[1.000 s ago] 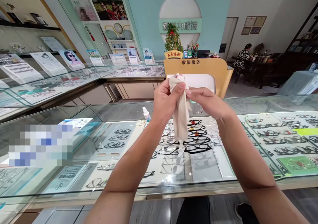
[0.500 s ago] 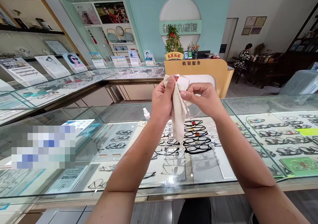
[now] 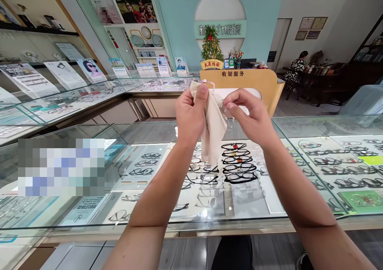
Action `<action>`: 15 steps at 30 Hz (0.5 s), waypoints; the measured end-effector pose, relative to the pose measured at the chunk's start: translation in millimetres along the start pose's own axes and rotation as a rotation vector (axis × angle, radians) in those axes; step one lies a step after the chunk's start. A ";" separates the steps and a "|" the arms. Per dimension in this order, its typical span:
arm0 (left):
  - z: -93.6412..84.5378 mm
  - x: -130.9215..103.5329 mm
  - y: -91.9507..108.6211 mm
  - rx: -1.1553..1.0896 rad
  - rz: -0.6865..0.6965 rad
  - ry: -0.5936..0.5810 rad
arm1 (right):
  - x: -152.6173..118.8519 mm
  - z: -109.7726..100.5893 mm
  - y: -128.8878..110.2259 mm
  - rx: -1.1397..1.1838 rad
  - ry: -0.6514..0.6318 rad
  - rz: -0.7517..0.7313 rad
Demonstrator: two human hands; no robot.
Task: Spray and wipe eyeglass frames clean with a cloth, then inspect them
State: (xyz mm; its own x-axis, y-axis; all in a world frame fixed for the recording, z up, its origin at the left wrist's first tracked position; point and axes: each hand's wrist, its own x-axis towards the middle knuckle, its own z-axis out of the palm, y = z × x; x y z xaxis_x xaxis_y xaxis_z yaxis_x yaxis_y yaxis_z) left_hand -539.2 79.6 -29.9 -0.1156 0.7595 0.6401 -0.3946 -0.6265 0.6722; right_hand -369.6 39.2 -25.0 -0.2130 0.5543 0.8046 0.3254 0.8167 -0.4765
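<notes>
Raised above the glass counter, my left hand [image 3: 191,112] is closed on a cream cleaning cloth [image 3: 213,136], its thumb pressed against the front. The cloth hangs down in folds and covers much of a pair of clear-framed eyeglasses [image 3: 229,124]. Parts of the clear frame show above the cloth and at its right side. My right hand [image 3: 249,112] has its thumb and forefinger pinched at the right edge of the eyeglasses, with the other fingers curled. The exact contact of the fingertips is partly hidden.
Below the hands, the glass display counter [image 3: 191,218] holds rows of black-framed glasses [image 3: 239,168]. More glass cases run along the left. A wooden cashier desk [image 3: 269,86] with a potted plant [image 3: 211,48] stands ahead. A person [image 3: 296,70] sits at the far right.
My right hand has shifted slightly right and away from the cloth. My left hand has moved a little left and up with the cloth, and more of the clear frame shows.
</notes>
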 end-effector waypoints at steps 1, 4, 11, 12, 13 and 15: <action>-1.5 -0.4 0.9 0.053 0.034 -0.005 | 0.2 -0.8 -0.8 -0.024 0.040 -0.015; -2.0 -3.1 4.3 0.178 0.062 -0.035 | 0.6 -3.3 -2.9 -0.121 0.092 -0.052; -1.6 -3.3 2.2 0.212 0.076 -0.110 | 0.0 -4.9 6.7 -0.226 0.127 -0.032; -2.4 -2.6 1.6 0.214 0.080 -0.125 | 0.1 -5.2 8.1 -0.211 0.128 -0.030; -3.3 -1.9 1.2 0.218 0.084 -0.144 | 0.2 -5.8 8.9 -0.189 0.131 -0.029; -4.2 -1.5 1.1 0.231 0.092 -0.183 | 0.7 -7.0 8.3 -0.135 0.132 -0.026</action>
State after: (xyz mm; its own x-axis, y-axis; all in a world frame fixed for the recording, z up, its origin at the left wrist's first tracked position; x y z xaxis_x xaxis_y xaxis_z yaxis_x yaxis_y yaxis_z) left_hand -543.3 78.6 -31.6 0.0334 0.6668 0.7445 -0.1699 -0.7303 0.6617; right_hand -360.6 45.3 -26.0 -0.1033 0.5003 0.8596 0.4439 0.7966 -0.4103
